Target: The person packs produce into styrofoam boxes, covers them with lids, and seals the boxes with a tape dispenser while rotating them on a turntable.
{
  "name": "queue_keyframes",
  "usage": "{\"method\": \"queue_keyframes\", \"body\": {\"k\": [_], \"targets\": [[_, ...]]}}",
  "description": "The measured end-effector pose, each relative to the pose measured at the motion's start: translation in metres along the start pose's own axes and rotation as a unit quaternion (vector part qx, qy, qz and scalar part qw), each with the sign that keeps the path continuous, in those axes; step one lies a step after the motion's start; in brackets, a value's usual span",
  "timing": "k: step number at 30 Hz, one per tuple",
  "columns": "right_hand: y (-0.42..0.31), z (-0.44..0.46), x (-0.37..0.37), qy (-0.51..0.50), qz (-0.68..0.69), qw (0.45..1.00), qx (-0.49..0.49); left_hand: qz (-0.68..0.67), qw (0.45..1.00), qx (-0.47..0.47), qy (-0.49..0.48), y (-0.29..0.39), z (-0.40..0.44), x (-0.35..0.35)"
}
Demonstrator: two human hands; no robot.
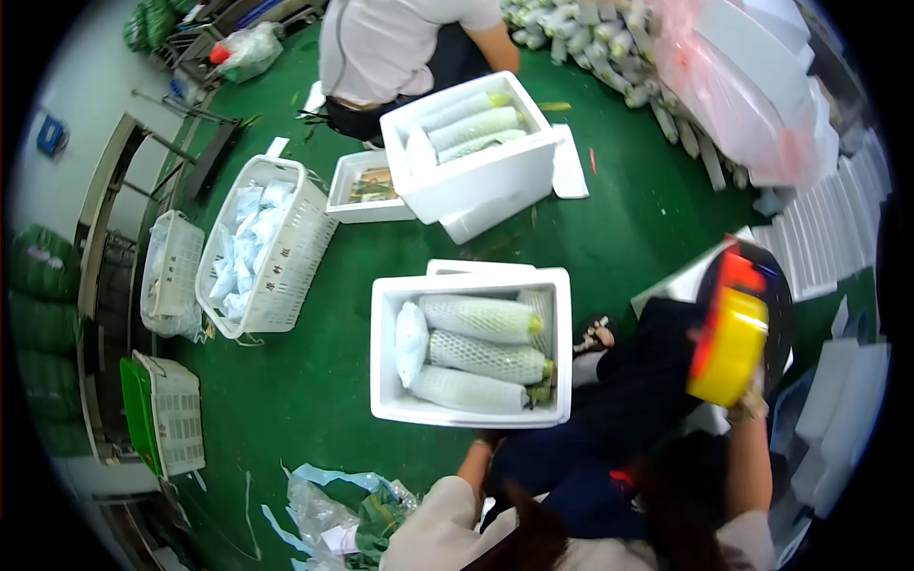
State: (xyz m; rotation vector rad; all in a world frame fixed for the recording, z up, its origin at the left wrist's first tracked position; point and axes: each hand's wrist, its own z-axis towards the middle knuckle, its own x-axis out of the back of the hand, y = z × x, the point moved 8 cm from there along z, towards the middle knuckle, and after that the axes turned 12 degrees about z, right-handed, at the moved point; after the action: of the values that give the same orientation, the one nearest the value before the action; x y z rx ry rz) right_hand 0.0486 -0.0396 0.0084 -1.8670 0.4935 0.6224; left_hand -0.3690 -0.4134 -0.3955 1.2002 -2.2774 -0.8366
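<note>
In front of me stands a white foam box. It holds several long pale vegetables in white foam netting, such as the wrapped vegetable in the middle, and a light-blue ice pack along its left end. My left hand is at the near wall of this box, its fingers mostly hidden under the rim. Off to the right, my right hand is closed on a tape dispenser with a red frame and a wide yellow roll, somewhat blurred. The dispenser is apart from the box.
Beyond, another packed foam box stands beside a crouching person. A white basket of blue ice packs is at left. Wrapped vegetables pile up at the back right. Plastic scraps lie on the green floor nearby.
</note>
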Motion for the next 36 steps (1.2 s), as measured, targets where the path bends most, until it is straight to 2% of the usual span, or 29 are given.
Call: {"method": "queue_keyframes", "body": {"k": [1, 2, 4, 5, 6, 7, 8, 9, 10, 11, 13, 14, 15, 18, 19, 22, 23, 25, 27, 28, 29, 30, 31, 32, 33, 35, 36], "targets": [[0.031, 0.013, -0.021, -0.058, 0.024, 0.996, -0.064, 0.043, 0.999, -0.002, -0.004, 0.002, -0.001, 0.005], [0.065, 0.03, -0.008, -0.035, -0.03, 0.996, -0.071, 0.091, 0.996, -0.004, -0.003, 0.009, 0.001, 0.013], [0.137, 0.06, 0.011, -0.002, -0.071, 0.993, -0.092, 0.22, 0.97, -0.08, 0.071, 0.039, 0.022, 0.078], [0.168, 0.067, 0.015, 0.01, -0.058, 0.993, -0.104, 0.228, 0.953, -0.15, 0.132, 0.074, 0.04, 0.13], [0.207, 0.067, 0.025, 0.033, -0.049, 0.992, -0.111, 0.156, 0.953, -0.22, 0.136, 0.125, 0.043, 0.166], [0.227, 0.052, 0.031, 0.012, -0.106, 0.988, -0.109, 0.055, 0.966, -0.241, 0.08, 0.196, 0.002, 0.123], [0.246, 0.038, 0.038, -0.009, -0.164, 0.981, -0.104, -0.002, 0.977, -0.207, 0.043, 0.252, -0.048, 0.064], [0.251, 0.027, 0.033, -0.07, -0.289, 0.951, -0.089, 0.065, 0.983, -0.171, -0.029, 0.276, -0.046, 0.025], [0.248, 0.024, 0.016, -0.094, -0.301, 0.944, -0.096, 0.212, 0.962, -0.167, -0.045, 0.292, -0.042, -0.004], [0.24, 0.019, -0.003, -0.117, -0.314, 0.936, -0.106, 0.354, 0.918, -0.171, -0.057, 0.299, -0.044, -0.028], [0.213, 0.013, -0.023, -0.116, -0.256, 0.956, -0.086, 0.434, 0.884, -0.164, -0.055, 0.324, -0.07, -0.055], [0.218, 0.016, -0.018, -0.094, -0.298, 0.948, -0.068, 0.465, 0.863, -0.188, -0.055, 0.341, -0.079, -0.071], [0.224, 0.022, -0.013, -0.072, -0.343, 0.935, -0.056, 0.49, 0.842, -0.216, -0.061, 0.357, -0.085, -0.092], [0.183, 0.02, -0.018, -0.055, -0.331, 0.941, -0.033, 0.561, 0.765, -0.312, -0.055, 0.412, -0.115, -0.149], [0.158, 0.014, -0.024, -0.088, -0.313, 0.944, -0.063, 0.581, 0.736, -0.344, -0.051, 0.433, -0.124, -0.166], [0.14, 0.038, -0.014, -0.058, -0.21, 0.976, 0.02, 0.624, 0.65, -0.434, -0.014, 0.506, -0.149, -0.209], [0.126, 0.049, -0.017, -0.077, -0.154, 0.982, 0.076, 0.631, 0.62, -0.466, 0.005, 0.537, -0.158, -0.222], [0.045, 0.036, -0.035, -0.059, -0.04, 0.985, 0.159, 0.628, 0.552, -0.546, 0.049, 0.606, -0.178, -0.254], [-0.025, 0.031, -0.032, -0.057, -0.008, 0.975, 0.213, 0.609, 0.476, -0.63, 0.08, 0.676, -0.209, -0.313], [-0.069, 0.013, -0.023, -0.051, 0.016, 0.963, 0.264, 0.59, 0.418, -0.683, 0.103, 0.708, -0.222, -0.353], [-0.109, -0.002, -0.01, -0.047, 0.035, 0.947, 0.315, 0.532, 0.443, -0.72, 0.041, 0.716, -0.251, -0.4], [-0.131, -0.008, 0.019, -0.026, 0.108, 0.929, 0.352, 0.536, 0.416, -0.733, -0.042, 0.683, -0.314, -0.448], [-0.154, -0.021, 0.046, 0.002, 0.088, 0.922, 0.377, 0.535, 0.389, -0.74, -0.124, 0.646, -0.378, -0.49], [-0.176, -0.034, 0.073, 0.033, 0.067, 0.913, 0.4, 0.511, 0.326, -0.789, -0.101, 0.626, -0.399, -0.528], [-0.198, -0.056, 0.091, 0.072, -0.046, 0.908, 0.409, 0.515, 0.302, -0.797, -0.091, 0.607, -0.393, -0.568], [-0.222, -0.113, 0.109, 0.051, 0.123, 0.885, 0.446, 0.609, 0.279, -0.727, -0.154, 0.52, -0.414, -0.635], [-0.223, -0.117, 0.128, 0.11, 0.111, 0.894, 0.421, 0.527, 0.279, -0.785, -0.167, 0.49, -0.393, -0.667]]}}
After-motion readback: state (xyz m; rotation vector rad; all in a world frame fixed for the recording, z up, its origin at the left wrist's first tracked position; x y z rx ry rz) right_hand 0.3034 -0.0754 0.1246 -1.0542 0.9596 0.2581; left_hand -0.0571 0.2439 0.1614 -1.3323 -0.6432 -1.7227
